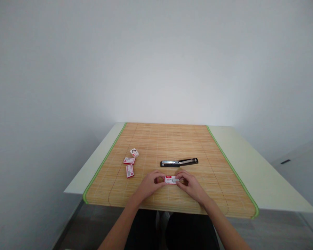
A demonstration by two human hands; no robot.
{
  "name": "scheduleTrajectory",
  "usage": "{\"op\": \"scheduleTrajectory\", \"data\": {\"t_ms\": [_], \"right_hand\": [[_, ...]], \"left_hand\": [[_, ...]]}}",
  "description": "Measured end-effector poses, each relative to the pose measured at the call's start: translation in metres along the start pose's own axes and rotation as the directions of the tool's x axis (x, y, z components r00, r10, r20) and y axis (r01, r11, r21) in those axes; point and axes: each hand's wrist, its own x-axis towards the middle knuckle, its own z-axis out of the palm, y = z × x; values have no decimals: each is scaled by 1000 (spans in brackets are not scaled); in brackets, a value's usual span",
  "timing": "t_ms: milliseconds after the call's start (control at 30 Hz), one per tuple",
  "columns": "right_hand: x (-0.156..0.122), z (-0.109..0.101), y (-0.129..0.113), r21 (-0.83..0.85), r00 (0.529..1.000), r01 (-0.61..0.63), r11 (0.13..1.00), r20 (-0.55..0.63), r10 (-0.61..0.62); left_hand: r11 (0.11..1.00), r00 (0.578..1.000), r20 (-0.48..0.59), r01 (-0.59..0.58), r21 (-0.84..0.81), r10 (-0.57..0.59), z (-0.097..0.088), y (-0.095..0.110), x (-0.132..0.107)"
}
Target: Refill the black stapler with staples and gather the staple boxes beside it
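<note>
Head view, sole view.

Item: one small red-and-white box [169,180], lower centre of the frame, between the hands, above a slatted mat [167,139] spread over a white bench [240,149]. Contents: none visible to us.

Item: left hand [151,181], grip narrowed to a pinch, thumb and finger about the left end of the small box.

Item: right hand [191,185], grip likewise narrowed, fingertips at the right end and partly covering it; whether they also hold a flap or loose piece, we cannot tell.

Item: one black stapler [170,164], unfolded, just above the hands in the frame, bright metal channel in its left half.

Item: three cartons, left of centre: upper carton [134,152], middle carton [129,160], lower carton [129,171].

Hazards, as we judge them. Crushing: too firm a pinch could buckle the thin card. Spillage: a sudden tug or tilt could scatter any contents across the slats. Disturbance: right-hand knuckles sit near the stapler and could knock it askew. Loss: anything dropped towards the bottom of the frame could slip off the front edge to the floor [83,225].
</note>
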Motion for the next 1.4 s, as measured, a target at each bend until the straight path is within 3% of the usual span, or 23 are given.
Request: {"op": "scheduleTrajectory", "data": {"t_ms": [233,500,667,867,1000,1100,1200,1400], "right_hand": [[1,0,-2,4,1000,-8,1000,-3,8],[-9,-1,-6,47,994,-104,993,-31,105],[-18,0,-9,131,976,-212,968,-24,217],[-15,3,-11,145,968,-242,959,-28,249],[-11,-4,-14,65,979,-194,979,-52,197],[-2,-14,-21,-21,985,-131,991,-116,127],[18,-22,-29,-119,988,-9,993,-156,-10],[72,-16,-26,-244,968,171,954,-140,-209]], "left_hand": [[997,1000,-27,2,-74,-3,3,0,0],[996,999,-33,-35,85,37,-1,-3,0],[989,995,-44,-89,120,95,5,-3,-1],[985,991,-68,-109,137,119,9,0,-1],[991,992,-79,-88,98,96,5,0,-3],[996,976,-218,-11,85,29,0,-5,1],[989,942,-332,9,147,41,-3,-14,15],[954,964,-254,-5,301,85,-5,-26,52]]}}
